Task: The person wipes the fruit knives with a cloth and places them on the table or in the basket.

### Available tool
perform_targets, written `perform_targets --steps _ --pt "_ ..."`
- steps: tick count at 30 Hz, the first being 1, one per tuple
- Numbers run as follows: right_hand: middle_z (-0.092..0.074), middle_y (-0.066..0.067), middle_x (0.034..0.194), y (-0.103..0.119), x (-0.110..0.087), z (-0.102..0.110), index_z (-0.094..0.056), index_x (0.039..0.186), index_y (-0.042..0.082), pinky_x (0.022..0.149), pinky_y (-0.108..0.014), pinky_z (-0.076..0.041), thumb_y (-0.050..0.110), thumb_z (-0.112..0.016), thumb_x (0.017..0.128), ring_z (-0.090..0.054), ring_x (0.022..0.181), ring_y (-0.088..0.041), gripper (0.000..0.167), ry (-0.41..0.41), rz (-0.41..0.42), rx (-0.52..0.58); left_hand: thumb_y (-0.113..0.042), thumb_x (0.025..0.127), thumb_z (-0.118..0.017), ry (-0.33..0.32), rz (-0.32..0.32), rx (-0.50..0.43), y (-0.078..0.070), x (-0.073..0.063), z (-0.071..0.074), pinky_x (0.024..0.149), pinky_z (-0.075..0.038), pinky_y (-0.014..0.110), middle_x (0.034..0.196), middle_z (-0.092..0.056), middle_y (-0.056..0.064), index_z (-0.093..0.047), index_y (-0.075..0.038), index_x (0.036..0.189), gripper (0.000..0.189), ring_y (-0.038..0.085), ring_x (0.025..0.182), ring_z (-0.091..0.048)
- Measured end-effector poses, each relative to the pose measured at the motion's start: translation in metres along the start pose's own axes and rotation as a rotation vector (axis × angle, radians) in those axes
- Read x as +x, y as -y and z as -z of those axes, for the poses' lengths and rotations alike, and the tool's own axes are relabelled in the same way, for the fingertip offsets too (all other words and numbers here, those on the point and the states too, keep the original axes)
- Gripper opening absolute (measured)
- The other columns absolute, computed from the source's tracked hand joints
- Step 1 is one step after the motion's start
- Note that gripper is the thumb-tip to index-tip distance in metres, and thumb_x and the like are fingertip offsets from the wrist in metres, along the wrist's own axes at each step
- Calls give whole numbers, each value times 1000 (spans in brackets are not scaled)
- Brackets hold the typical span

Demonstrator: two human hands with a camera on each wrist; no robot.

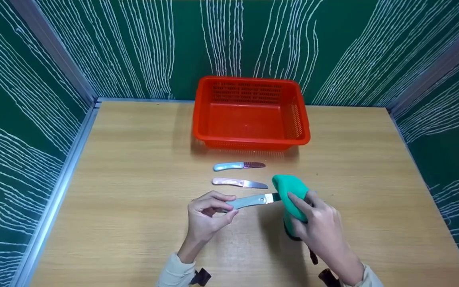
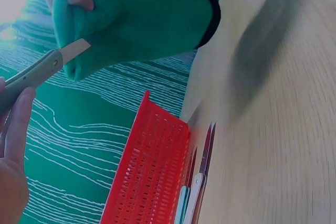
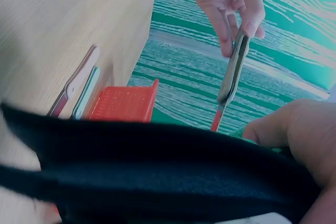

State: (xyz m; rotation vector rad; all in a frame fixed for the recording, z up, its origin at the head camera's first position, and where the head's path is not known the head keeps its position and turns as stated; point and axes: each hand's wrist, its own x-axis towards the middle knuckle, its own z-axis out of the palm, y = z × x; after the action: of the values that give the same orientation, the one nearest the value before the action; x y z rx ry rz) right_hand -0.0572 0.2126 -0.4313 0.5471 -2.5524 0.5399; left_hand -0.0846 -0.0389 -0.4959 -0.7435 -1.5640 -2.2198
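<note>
My left hand (image 1: pixel 206 217) pinches the grey-green handle of a folding knife (image 1: pixel 249 201) by its end. The knife is held above the table with its blade unfolded and pointing right. A green cloth with black edging (image 1: pixel 292 189) is gripped by my right hand (image 1: pixel 325 226), fingers over its upper part. In the head view the cloth covers the blade's front portion; the left wrist view shows the blade tip right at the cloth's folded edge. Beyond the hands, a pink-handled knife (image 1: pixel 229 181) and a blue-handled knife (image 1: pixel 228 166) lie unfolded on the table, blades to the right.
Behind the knives stands a red plastic basket (image 1: pixel 249 144) with perforated walls, near the table's back edge. Green panels with white wavy lines (image 1: pixel 185 48) enclose the wooden table (image 1: pixel 134 159) at the back and both sides.
</note>
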Motion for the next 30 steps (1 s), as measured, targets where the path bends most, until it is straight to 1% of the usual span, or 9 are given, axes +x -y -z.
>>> perform_targets --steps 2,5,11,16,21,23,27,30 --pt "-49 -8 75 -3 -1 1 -72 103 1 44 -25 -48 -6 -73 63 -43 51 -15 41 -1 -21 10 18 68 -73 7 -5 19 1 0 2 61 -59 42 89 -66 23 -70 8 82 18 28 79 -68" --pt "-47 -6 73 -7 -3 1 -72 102 -1 45 -23 -47 -8 -72 63 -42 53 -14 40 -7 -48 32 20 68 -72 19 -9 51 3 -2 4 62 -59 42 91 -66 24 -69 8 83 20 27 78 -68" --pt "-46 -5 71 -14 -5 7 -72 100 -4 42 -19 -40 -8 -70 63 -40 53 -10 37 -50 -76 59 19 68 -73 32 -12 91 0 -2 6 63 -59 41 93 -66 24 -70 8 85 20 29 80 -68" --pt "-51 -5 70 -19 -5 13 -73 98 -3 42 -18 -41 -11 -69 62 -41 53 -10 38 -117 -145 98 19 69 -73 39 -28 100 -2 -1 9 64 -60 42 94 -67 23 -70 7 86 21 29 81 -68" --pt "-51 0 66 -23 -3 19 -74 94 0 43 -13 -39 -11 -69 64 -43 52 -11 33 -204 -198 160 23 66 -72 49 -30 107 -3 2 9 64 -60 41 93 -67 24 -69 8 84 23 30 81 -68" --pt "-50 1 65 -24 -2 21 -75 90 1 44 -13 -38 -10 -69 65 -43 53 -11 29 -231 -206 173 24 66 -72 50 -21 114 -6 3 8 64 -60 41 93 -67 25 -69 9 83 23 30 81 -68" --pt "-52 2 66 -21 1 27 -74 84 1 46 -13 -38 -9 -68 66 -44 54 -12 21 -263 -225 201 23 66 -72 49 -4 135 -17 7 3 65 -59 41 92 -66 26 -69 10 82 21 31 80 -68" --pt "-53 2 66 -15 3 31 -73 83 1 46 -13 -37 -9 -67 66 -44 54 -11 21 -276 -229 225 21 67 -72 46 1 156 -26 10 0 64 -59 40 92 -67 26 -69 10 82 19 31 80 -68"
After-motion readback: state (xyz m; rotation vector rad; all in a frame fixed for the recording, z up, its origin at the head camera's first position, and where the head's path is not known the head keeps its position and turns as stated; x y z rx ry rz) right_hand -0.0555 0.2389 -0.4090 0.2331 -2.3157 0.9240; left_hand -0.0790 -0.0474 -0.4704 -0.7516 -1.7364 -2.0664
